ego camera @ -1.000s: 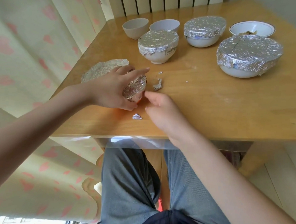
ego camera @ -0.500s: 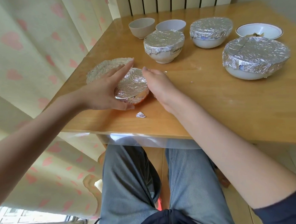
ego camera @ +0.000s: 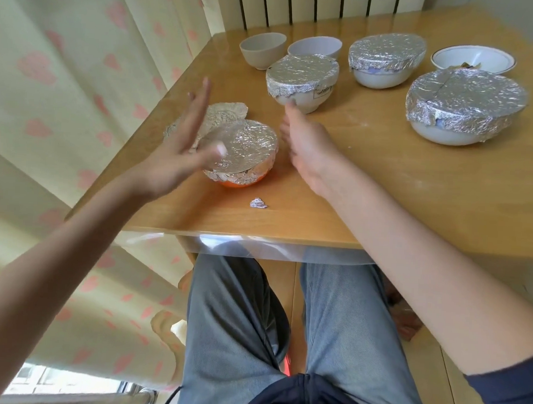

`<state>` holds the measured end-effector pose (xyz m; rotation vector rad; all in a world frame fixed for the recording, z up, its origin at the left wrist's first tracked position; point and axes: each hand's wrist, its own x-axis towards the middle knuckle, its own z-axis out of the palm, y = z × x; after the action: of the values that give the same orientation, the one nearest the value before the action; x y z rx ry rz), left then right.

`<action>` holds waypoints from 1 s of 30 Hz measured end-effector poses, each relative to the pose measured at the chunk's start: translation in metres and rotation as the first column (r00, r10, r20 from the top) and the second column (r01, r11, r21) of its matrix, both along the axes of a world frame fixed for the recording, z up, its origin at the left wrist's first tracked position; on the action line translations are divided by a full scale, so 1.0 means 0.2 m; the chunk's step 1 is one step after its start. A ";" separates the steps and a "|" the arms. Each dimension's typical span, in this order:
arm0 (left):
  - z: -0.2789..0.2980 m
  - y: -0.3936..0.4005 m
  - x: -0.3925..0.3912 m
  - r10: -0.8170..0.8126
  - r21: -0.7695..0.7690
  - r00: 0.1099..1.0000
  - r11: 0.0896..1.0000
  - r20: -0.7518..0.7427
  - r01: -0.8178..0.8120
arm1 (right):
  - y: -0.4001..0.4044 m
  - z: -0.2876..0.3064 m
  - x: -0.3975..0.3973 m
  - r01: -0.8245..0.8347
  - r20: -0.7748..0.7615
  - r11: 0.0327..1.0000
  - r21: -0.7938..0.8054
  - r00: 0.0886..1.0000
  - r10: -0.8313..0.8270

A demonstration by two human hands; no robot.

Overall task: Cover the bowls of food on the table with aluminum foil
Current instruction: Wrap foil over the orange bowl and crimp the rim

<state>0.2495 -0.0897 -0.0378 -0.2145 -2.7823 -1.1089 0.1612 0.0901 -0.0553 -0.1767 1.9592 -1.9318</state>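
A small orange bowl (ego camera: 241, 157) near the table's front left stands wrapped in aluminum foil. My left hand (ego camera: 176, 154) hovers just left of it, fingers spread and straight, holding nothing. My right hand (ego camera: 305, 145) lies right of that bowl, fingers stretched toward a foil-covered white bowl (ego camera: 302, 80) behind it; a fingertip is at that bowl's base. Two more foil-covered white bowls stand at the back (ego camera: 385, 58) and at the right (ego camera: 464, 107). A loose crumpled foil sheet (ego camera: 225, 113) lies behind the orange bowl.
Two empty grey bowls (ego camera: 262, 48) (ego camera: 315, 45) and an uncovered white bowl (ego camera: 473, 58) with food stand at the back. A foil scrap (ego camera: 258, 203) lies near the wooden table's (ego camera: 383, 192) front edge. A curtain hangs left, a radiator behind.
Both hands have let go of the orange bowl. My left hand lifted and opened beside it; my right hand moved up toward the covered white bowl. The foil now wraps the orange bowl's rim.
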 end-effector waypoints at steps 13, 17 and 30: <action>-0.12 0.36 -0.10 0.732 0.754 0.653 0.314 0.195 -0.577 | -0.18 0.02 -0.01 -0.048 -0.107 0.996 0.077 0.993 0.056; -0.11 0.40 -0.11 0.802 0.723 0.575 0.299 0.164 -0.623 | -0.18 0.02 -0.02 -0.023 -0.114 0.997 0.073 0.993 0.031; -0.11 0.35 -0.07 0.715 0.695 0.665 0.366 0.215 -0.618 | -0.13 0.05 -0.02 -0.075 -0.087 0.994 0.075 0.993 0.081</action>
<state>0.2351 -0.0203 -0.0600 0.8516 -1.7121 -1.6882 0.1580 0.0633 -0.0458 -0.3215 2.0444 -1.8306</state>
